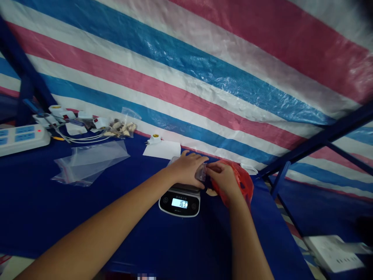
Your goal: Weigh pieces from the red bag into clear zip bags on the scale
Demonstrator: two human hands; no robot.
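Observation:
A small kitchen scale [179, 210] stands on the blue table, its lit display reading about 163; I cannot make out a decimal point. Above its platform, my left hand [188, 169] curls around a clear plastic bag [201, 172], whose mouth faces right. The fingers of my right hand [223, 178] are pinched together at that mouth; whatever they hold is hidden. Under and behind my right wrist lies a red plastic bag [246, 184]. A pale tan piece [211, 192] shows beside the scale, below my right fingers.
Flat zip bags [90, 163] lie on the left of the blue table [140, 241]. Behind them are a bag of tan pieces [124, 127], white plugs with cables [62, 113] and a power strip [26, 138]. A white plug [154, 139] rests on paper [166, 149]. Striped sheeting [175, 77] hangs behind.

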